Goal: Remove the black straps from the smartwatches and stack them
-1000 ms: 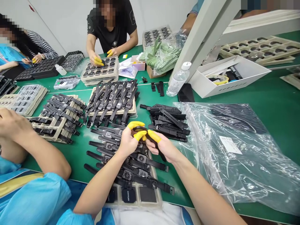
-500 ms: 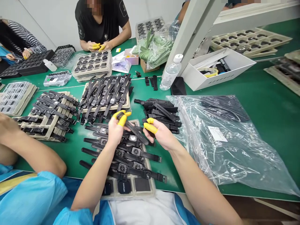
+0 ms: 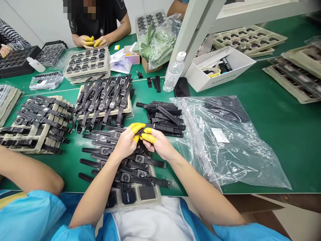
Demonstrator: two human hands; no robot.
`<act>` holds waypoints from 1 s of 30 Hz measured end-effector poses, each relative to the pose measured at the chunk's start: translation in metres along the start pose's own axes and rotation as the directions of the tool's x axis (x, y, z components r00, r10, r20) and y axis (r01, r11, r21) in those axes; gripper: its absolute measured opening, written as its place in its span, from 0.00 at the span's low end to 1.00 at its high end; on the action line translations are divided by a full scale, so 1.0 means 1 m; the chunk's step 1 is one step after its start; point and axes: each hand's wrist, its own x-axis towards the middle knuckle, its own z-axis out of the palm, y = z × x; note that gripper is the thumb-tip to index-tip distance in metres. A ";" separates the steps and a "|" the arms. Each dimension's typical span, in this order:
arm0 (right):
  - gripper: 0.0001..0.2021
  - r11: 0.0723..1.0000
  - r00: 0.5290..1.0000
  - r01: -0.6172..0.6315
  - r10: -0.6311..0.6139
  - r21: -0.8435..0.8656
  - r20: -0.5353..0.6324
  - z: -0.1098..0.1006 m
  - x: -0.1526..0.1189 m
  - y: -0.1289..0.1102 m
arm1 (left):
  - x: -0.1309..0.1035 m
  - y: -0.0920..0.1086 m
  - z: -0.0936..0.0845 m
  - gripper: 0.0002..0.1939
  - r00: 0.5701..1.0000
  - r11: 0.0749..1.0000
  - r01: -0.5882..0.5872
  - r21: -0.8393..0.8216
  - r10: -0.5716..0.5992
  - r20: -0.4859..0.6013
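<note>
My left hand (image 3: 129, 140), with yellow finger covers, is closed on a small dark watch (image 3: 140, 131) above the near tray. My right hand (image 3: 156, 142), also with yellow covers, meets it from the right, its fingers pinched at the watch; what exactly they grip is mostly hidden. Beneath both hands, black-strapped watches (image 3: 125, 177) lie in rows across a clear tray (image 3: 156, 197). Just behind my hands is a pile of loose black straps (image 3: 167, 115).
A large clear plastic bag (image 3: 225, 157) lies at right. A bottle (image 3: 175, 72), a phone (image 3: 182, 87) and a white box (image 3: 215, 72) stand behind. More watch trays (image 3: 102, 100) fill the left. A co-worker's arm (image 3: 32, 170) rests at near left.
My hands have come together at the watch. The strap that stretched from my left hand toward my right is now mostly hidden. The camera view has shifted right.
</note>
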 end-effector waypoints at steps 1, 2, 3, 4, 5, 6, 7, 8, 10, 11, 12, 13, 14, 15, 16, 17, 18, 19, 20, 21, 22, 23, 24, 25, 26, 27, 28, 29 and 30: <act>0.16 1.000 1.000 -0.007 0.007 0.027 -0.006 0.001 0.000 -0.001 | -0.001 0.000 0.001 0.26 1.000 1.000 0.004 0.009 -0.004 -0.006; 0.16 0.998 1.000 -0.017 0.018 0.058 -0.008 0.003 -0.001 -0.001 | -0.001 0.000 0.002 0.25 1.000 1.000 0.007 0.016 -0.007 -0.010; 0.16 0.996 1.000 -0.028 0.028 0.090 -0.007 0.004 -0.001 -0.002 | -0.001 0.000 0.002 0.25 1.000 1.000 0.006 0.023 -0.006 -0.013; 0.17 0.992 0.999 -0.036 0.037 0.124 -0.007 0.005 -0.001 -0.003 | -0.001 0.000 0.003 0.24 1.000 1.000 0.003 0.030 -0.003 -0.012; 0.17 0.987 0.999 -0.040 0.042 0.155 -0.009 0.005 -0.001 -0.003 | -0.001 0.001 0.003 0.24 1.000 0.999 0.001 0.037 0.000 -0.007; 0.17 0.983 0.999 -0.039 0.042 0.182 -0.017 0.005 -0.001 -0.004 | -0.001 0.002 0.003 0.24 1.000 0.999 0.000 0.043 0.000 0.004; 0.17 0.979 0.999 -0.036 0.042 0.201 -0.025 0.005 -0.001 -0.004 | 0.000 0.003 0.003 0.24 1.000 0.999 0.000 0.048 -0.001 0.017; 0.18 0.977 0.999 -0.032 0.040 0.212 -0.034 0.004 -0.001 -0.004 | 0.001 0.005 0.002 0.25 0.999 0.999 0.000 0.047 -0.001 0.034; 0.18 0.976 0.998 -0.024 0.035 0.215 -0.048 0.003 0.000 -0.005 | 0.002 0.009 -0.002 0.25 0.997 1.000 -0.008 0.030 0.006 0.076; 0.18 0.977 0.998 -0.023 0.035 0.211 -0.052 0.002 0.000 -0.005 | 0.002 0.011 -0.004 0.25 0.995 1.000 -0.018 0.018 0.016 0.094; 0.18 0.978 0.998 -0.023 0.034 0.207 -0.054 0.002 0.000 -0.005 | 0.002 0.013 -0.006 0.25 0.994 1.000 -0.027 0.010 0.026 0.107; 0.18 0.980 0.998 -0.023 0.034 0.200 -0.056 0.002 0.000 -0.005 | 0.002 0.013 -0.007 0.25 0.993 0.999 -0.034 0.013 0.033 0.111; 0.18 0.981 0.998 -0.025 0.037 0.191 -0.059 0.002 -0.001 -0.005 | 0.002 0.013 -0.007 0.25 0.993 0.999 -0.040 0.030 0.036 0.110; 0.19 0.983 0.997 -0.032 0.043 0.180 -0.060 0.003 -0.001 -0.005 | 0.001 0.012 -0.007 0.24 0.994 0.997 -0.045 0.062 0.038 0.106; 0.19 0.985 0.997 -0.042 0.053 0.167 -0.059 0.003 -0.002 -0.005 | 0.001 0.011 -0.007 0.24 0.994 0.993 -0.050 0.105 0.039 0.105; 0.19 0.987 0.996 -0.054 0.064 0.150 -0.059 0.002 -0.002 -0.006 | 0.000 0.010 -0.006 0.24 0.993 0.987 -0.055 0.150 0.039 0.108; 0.18 0.989 0.995 -0.066 0.075 0.132 -0.060 0.002 -0.002 -0.006 | 0.000 0.008 -0.004 0.23 0.992 0.980 -0.060 0.188 0.038 0.117; 0.18 0.991 0.995 -0.075 0.083 0.114 -0.062 0.002 -0.003 -0.007 | -0.001 0.007 -0.003 0.23 0.991 0.975 -0.064 0.214 0.037 0.126; 0.17 0.992 0.994 -0.079 0.085 0.097 -0.063 0.001 -0.003 -0.008 | -0.001 0.006 -0.002 0.23 0.990 0.973 -0.066 0.222 0.036 0.133; 0.17 0.994 0.995 -0.076 0.081 0.084 -0.063 0.001 -0.003 -0.008 | -0.001 0.006 -0.001 0.23 0.990 0.975 -0.064 0.213 0.036 0.136; 0.17 0.995 0.996 -0.068 0.072 0.074 -0.060 0.000 -0.004 -0.008 | 0.000 0.007 -0.001 0.23 0.990 0.980 -0.065 0.187 0.041 0.132; 0.17 0.996 0.997 -0.055 0.059 0.068 -0.050 0.000 -0.004 -0.009 | 0.000 0.008 -0.001 0.23 0.991 0.987 -0.067 0.148 0.048 0.126; 0.17 0.997 0.998 -0.040 0.042 0.067 -0.039 -0.001 -0.004 -0.009 | 0.001 0.009 -0.002 0.23 0.991 0.992 -0.067 0.103 0.055 0.119; 0.17 0.997 0.999 -0.022 0.024 0.070 -0.029 -0.001 -0.005 -0.010 | 0.002 0.011 -0.003 0.23 0.992 0.996 -0.067 0.056 0.060 0.111; 0.17 0.997 1.000 -0.004 0.006 0.077 -0.022 -0.001 -0.005 -0.011 | 0.002 0.012 -0.004 0.24 0.992 0.998 -0.067 0.014 0.065 0.105; 0.17 0.996 1.000 0.010 -0.008 0.090 -0.018 -0.001 -0.006 -0.011 | 0.003 0.014 -0.005 0.24 0.992 0.998 -0.067 -0.020 0.069 0.102; 0.17 0.994 1.000 0.015 -0.014 0.110 -0.013 -0.001 -0.007 -0.012 | 0.004 0.015 -0.007 0.25 0.992 0.997 -0.070 -0.045 0.074 0.102; 0.18 0.991 1.000 0.013 -0.013 0.135 -0.006 -0.001 -0.007 -0.014 | 0.004 0.016 -0.007 0.26 0.991 0.995 -0.077 -0.060 0.083 0.104; 0.18 0.987 1.000 0.006 -0.006 0.158 0.001 -0.001 -0.008 -0.014 | 0.005 0.017 -0.008 0.26 0.990 0.994 -0.087 -0.069 0.094 0.105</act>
